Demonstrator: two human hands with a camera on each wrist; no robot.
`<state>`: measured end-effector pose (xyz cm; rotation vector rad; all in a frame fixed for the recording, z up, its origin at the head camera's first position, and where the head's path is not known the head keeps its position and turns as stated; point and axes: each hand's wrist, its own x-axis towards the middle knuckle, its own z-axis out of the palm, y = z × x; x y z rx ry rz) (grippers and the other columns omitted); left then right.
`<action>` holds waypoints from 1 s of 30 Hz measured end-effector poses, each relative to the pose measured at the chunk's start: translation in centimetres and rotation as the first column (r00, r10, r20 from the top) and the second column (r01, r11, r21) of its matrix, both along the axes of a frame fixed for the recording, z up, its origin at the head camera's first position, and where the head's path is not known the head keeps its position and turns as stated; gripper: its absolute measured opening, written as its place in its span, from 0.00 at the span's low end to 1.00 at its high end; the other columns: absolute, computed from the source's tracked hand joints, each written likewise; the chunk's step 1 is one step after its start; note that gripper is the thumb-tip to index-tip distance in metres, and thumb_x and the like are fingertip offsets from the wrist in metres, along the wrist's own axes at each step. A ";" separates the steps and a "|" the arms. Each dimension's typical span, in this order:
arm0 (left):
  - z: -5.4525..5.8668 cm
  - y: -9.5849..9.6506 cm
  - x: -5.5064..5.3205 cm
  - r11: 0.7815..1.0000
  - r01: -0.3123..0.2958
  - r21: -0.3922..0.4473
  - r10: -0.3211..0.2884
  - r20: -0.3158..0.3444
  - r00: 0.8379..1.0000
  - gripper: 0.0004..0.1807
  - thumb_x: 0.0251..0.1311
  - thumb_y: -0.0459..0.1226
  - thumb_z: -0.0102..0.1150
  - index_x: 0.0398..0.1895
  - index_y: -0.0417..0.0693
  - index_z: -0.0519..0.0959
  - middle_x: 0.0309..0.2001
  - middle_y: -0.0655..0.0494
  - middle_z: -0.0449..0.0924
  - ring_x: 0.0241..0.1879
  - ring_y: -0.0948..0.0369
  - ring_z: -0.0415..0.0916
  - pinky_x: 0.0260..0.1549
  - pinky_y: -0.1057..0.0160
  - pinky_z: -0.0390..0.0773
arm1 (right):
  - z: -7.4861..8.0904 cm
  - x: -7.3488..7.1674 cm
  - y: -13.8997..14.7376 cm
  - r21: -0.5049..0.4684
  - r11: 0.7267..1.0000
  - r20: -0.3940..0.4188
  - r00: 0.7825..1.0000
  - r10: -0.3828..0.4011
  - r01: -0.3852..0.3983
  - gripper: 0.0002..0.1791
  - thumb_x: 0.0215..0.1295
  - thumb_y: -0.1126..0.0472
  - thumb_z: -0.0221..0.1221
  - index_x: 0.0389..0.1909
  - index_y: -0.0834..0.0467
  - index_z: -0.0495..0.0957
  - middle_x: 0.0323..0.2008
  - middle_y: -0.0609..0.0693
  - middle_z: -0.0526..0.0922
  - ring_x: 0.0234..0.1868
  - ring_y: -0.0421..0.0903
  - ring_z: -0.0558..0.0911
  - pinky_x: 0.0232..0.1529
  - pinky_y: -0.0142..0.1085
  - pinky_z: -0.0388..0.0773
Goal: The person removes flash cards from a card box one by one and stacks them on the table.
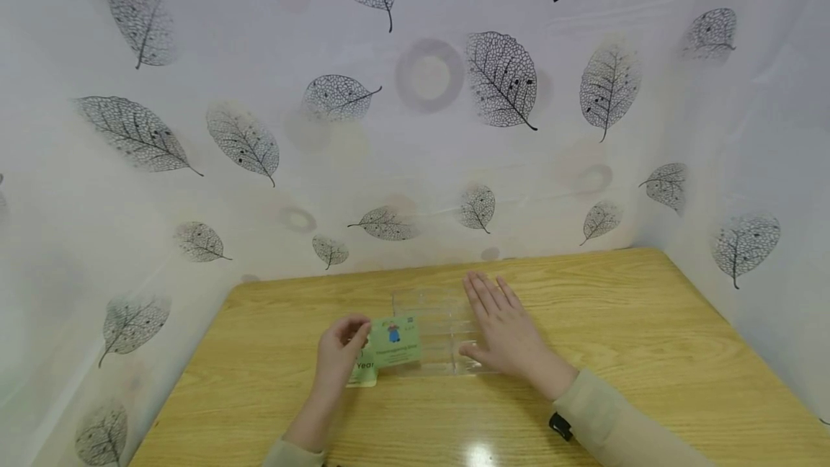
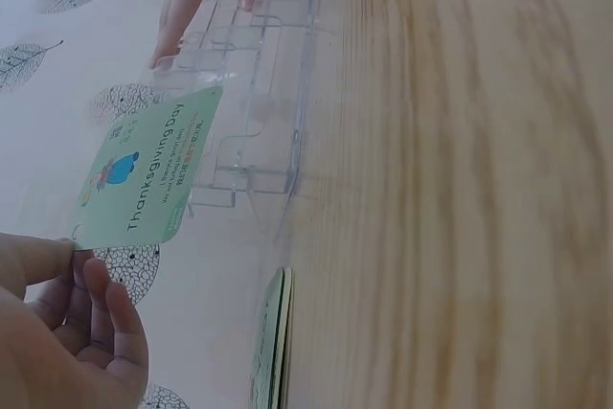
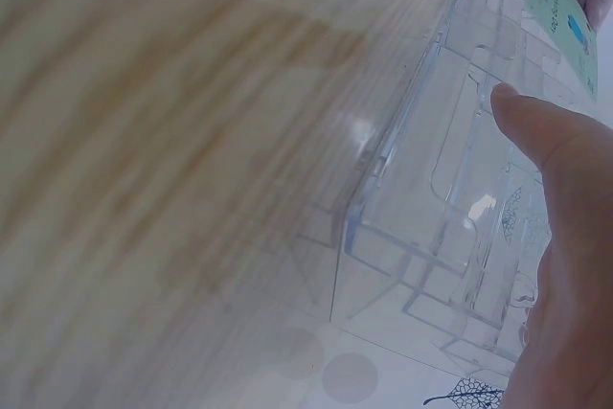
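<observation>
Between thumb and fingers, my left hand (image 1: 338, 353) pinches a green card (image 1: 397, 341) by its edge. The card reads "Thanksgiving Day" and bears a small figure in blue, clear in the left wrist view. It is held up at the left part of a clear plastic tiered holder (image 2: 273, 122) on the table. My right hand (image 1: 509, 334) lies over the holder's right side with fingers straight, its thumb touching the holder in the right wrist view. Below my left hand lies a small stack of green cards (image 2: 272, 342), the top one partly hidden; the word "Year" shows on it.
The wooden table (image 1: 622, 323) extends around the holder on all sides. Behind it and at both sides hangs a pale curtain (image 1: 428, 157) printed with dark leaf skeletons. A black strap piece (image 1: 560, 426) sits at my right sleeve.
</observation>
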<state>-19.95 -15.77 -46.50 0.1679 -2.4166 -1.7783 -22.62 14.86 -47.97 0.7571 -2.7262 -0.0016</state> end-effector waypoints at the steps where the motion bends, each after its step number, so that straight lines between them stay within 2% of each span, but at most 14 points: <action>1: 0.0 -0.1 0.0 1.000 -0.003 0.000 0.003 0.002 1.000 0.09 0.73 0.31 0.62 0.50 0.35 0.83 0.46 0.44 0.87 0.38 0.67 0.79 0.39 0.74 0.82 | 0.0 0.0 0.0 0.000 1.000 0.003 1.000 0.000 0.000 0.67 0.62 0.23 0.61 0.84 0.66 0.48 0.85 0.63 0.50 0.85 0.61 0.55 0.86 0.57 0.48; 7: 0.2 -0.7 0.3 1.000 -0.022 -0.005 0.022 0.029 0.999 0.10 0.75 0.31 0.61 0.52 0.35 0.83 0.47 0.44 0.87 0.38 0.64 0.79 0.37 0.69 0.85 | 0.1 0.1 0.0 0.002 1.000 0.007 1.000 0.002 -0.002 0.66 0.63 0.23 0.61 0.84 0.66 0.48 0.85 0.63 0.51 0.85 0.61 0.56 0.86 0.57 0.48; 19: 0.0 -1.7 0.3 0.999 -0.039 0.004 0.039 0.021 0.999 0.10 0.75 0.31 0.61 0.53 0.34 0.83 0.45 0.46 0.87 0.36 0.67 0.79 0.37 0.72 0.83 | 0.2 0.1 0.0 -0.007 1.000 0.022 1.000 0.005 -0.005 0.65 0.65 0.25 0.61 0.84 0.66 0.48 0.85 0.63 0.49 0.86 0.61 0.53 0.86 0.57 0.47; 30: -0.3 -2.3 0.5 0.999 -0.050 0.000 0.050 0.029 0.998 0.10 0.75 0.31 0.60 0.53 0.34 0.82 0.45 0.47 0.86 0.37 0.70 0.79 0.39 0.74 0.82 | 0.3 0.1 0.0 0.006 1.000 0.003 1.000 0.004 -0.004 0.65 0.64 0.24 0.61 0.84 0.67 0.48 0.85 0.63 0.51 0.85 0.61 0.54 0.86 0.57 0.48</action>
